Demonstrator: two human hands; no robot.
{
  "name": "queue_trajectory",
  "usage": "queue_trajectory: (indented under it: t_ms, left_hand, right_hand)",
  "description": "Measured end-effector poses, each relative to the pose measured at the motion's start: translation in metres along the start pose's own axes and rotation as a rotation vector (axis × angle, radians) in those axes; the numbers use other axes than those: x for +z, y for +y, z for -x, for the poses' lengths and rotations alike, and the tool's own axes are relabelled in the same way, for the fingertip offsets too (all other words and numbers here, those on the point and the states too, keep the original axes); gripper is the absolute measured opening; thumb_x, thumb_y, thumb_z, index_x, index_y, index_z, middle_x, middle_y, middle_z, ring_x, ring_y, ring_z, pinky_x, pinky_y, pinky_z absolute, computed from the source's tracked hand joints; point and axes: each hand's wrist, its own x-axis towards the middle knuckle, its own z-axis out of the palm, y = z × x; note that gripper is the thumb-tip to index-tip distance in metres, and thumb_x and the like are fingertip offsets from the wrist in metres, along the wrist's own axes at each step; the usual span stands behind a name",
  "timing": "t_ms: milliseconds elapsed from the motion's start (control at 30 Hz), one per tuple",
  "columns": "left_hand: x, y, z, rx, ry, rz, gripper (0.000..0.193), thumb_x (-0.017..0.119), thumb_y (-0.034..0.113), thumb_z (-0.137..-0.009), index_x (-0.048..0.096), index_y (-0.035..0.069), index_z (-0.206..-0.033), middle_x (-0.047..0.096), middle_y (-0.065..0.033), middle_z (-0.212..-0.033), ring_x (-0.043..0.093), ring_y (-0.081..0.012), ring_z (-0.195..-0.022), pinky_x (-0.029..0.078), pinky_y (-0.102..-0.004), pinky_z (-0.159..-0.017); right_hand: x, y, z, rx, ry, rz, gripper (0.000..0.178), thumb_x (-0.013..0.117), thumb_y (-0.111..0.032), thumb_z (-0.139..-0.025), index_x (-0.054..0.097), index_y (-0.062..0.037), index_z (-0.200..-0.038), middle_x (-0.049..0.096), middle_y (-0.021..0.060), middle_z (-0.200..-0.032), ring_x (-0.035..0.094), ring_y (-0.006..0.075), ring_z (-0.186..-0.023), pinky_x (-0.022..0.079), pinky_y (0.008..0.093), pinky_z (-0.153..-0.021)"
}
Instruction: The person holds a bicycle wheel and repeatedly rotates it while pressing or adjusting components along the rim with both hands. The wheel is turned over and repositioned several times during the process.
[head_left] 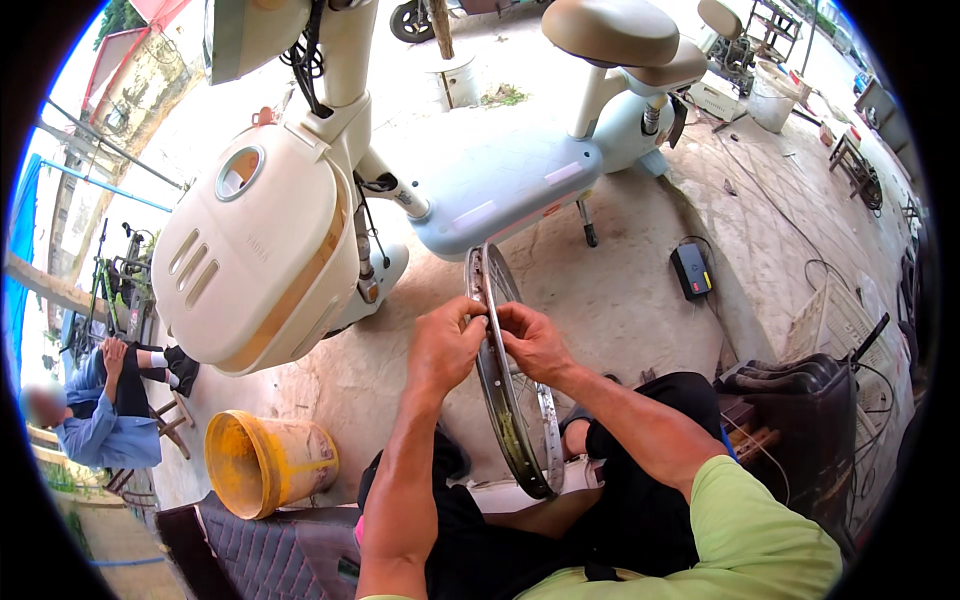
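A metal wheel rim (509,433) stands upright between my knees, seen nearly edge-on, with small holes along its band and some thin spokes inside. My left hand (445,345) is closed at the rim's left side, thumb and forefinger pinched against its outer band. From the other side my right hand (537,345) has its fingers bent and pressed to the rim, almost opposite the left fingertips. Anything small between the fingers is hidden. The lower part of the rim rests near my feet and lap.
A cream and light blue electric scooter (505,180) stands ahead, its rounded front box (255,255) at the left. A yellow-stained bucket (270,462) tilts at lower left. A black charger (691,271) lies right, near a crate (845,320). Another person (110,405) sits far left.
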Motion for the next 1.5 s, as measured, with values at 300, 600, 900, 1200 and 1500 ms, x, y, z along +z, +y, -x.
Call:
queue_trajectory:
  t_ms: [300, 600, 900, 1200, 1500]
  left_hand:
    - [0.004, 0.019, -0.001, 0.054, -0.065, -0.003, 0.016, 0.072, 0.012, -0.084, 0.073, 0.0, -0.095, 0.053, 0.0011, -0.059, 0.045, -0.0054, -0.055, 0.038, -0.0267, -0.051]
    - [-0.002, 0.025, 0.01, 0.035, -0.189, 0.091, 0.014, 0.071, 0.008, -0.083, 0.072, -0.001, -0.094, 0.052, 0.0036, -0.06, 0.043, -0.0039, -0.056, 0.037, -0.025, -0.051]
    - [-0.016, 0.015, 0.028, 0.051, -0.133, -0.019, 0.016, 0.069, 0.009, -0.083, 0.072, 0.001, -0.096, 0.054, -0.0015, -0.057, 0.047, -0.0068, -0.053, 0.042, -0.0284, -0.052]
    - [-0.014, 0.018, 0.029, 0.086, -0.11, -0.051, 0.017, 0.07, 0.011, -0.083, 0.07, 0.002, -0.097, 0.055, -0.0044, -0.057, 0.049, -0.0097, -0.051, 0.043, -0.0299, -0.052]
    - [-0.009, 0.017, 0.026, 0.109, -0.07, -0.089, 0.018, 0.07, 0.009, -0.083, 0.071, 0.003, -0.099, 0.054, -0.0042, -0.057, 0.048, -0.009, -0.051, 0.042, -0.0298, -0.051]
  right_hand:
    - [0.005, -0.009, 0.014, 0.048, 0.175, -0.093, 0.019, 0.064, -0.014, -0.099, 0.063, 0.0019, -0.11, 0.069, 0.0033, -0.097, 0.063, 0.007, -0.081, 0.053, 0.0231, -0.071]
    - [0.004, -0.017, 0.032, -0.019, 0.118, 0.104, 0.016, 0.063, -0.009, -0.098, 0.061, 0.0007, -0.111, 0.068, 0.0035, -0.097, 0.063, 0.008, -0.087, 0.053, 0.0254, -0.077]
    - [0.016, -0.02, 0.025, 0.052, -0.006, 0.195, 0.017, 0.066, -0.01, -0.096, 0.061, -0.0008, -0.11, 0.068, 0.0047, -0.101, 0.066, 0.0116, -0.095, 0.054, 0.0292, -0.085]
    - [0.004, 0.008, 0.021, 0.01, 0.023, -0.013, 0.013, 0.065, -0.003, -0.096, 0.063, -0.0017, -0.108, 0.067, 0.0024, -0.1, 0.064, 0.0088, -0.089, 0.053, 0.0249, -0.076]
    - [0.008, -0.006, 0.02, 0.047, 0.017, 0.085, 0.018, 0.066, -0.005, -0.095, 0.064, -0.0005, -0.112, 0.068, 0.0023, -0.099, 0.064, 0.0084, -0.088, 0.053, 0.0252, -0.079]
